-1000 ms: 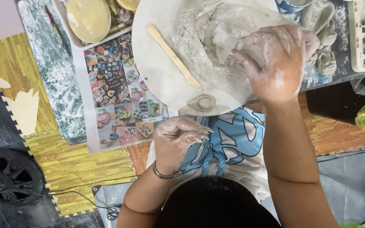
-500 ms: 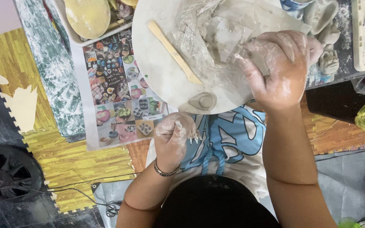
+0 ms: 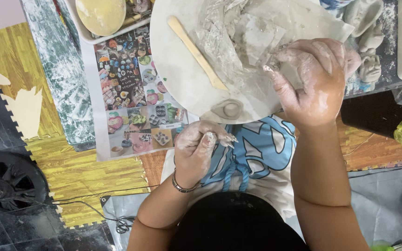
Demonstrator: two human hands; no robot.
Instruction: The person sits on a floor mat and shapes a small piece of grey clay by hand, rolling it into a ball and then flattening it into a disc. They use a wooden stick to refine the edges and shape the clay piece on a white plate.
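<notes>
Grey clay lump [image 3: 298, 58] lies in crumpled plastic [image 3: 238, 37].

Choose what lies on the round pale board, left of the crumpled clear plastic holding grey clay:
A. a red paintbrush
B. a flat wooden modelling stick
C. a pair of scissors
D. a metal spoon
B: a flat wooden modelling stick lies slantwise on the round pale board.

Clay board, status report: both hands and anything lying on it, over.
Right hand grips the clay lump in plastic wrap on the round board. Left hand closed, off the board's near edge. Wooden tool and small clay piece lie alongside.
</notes>
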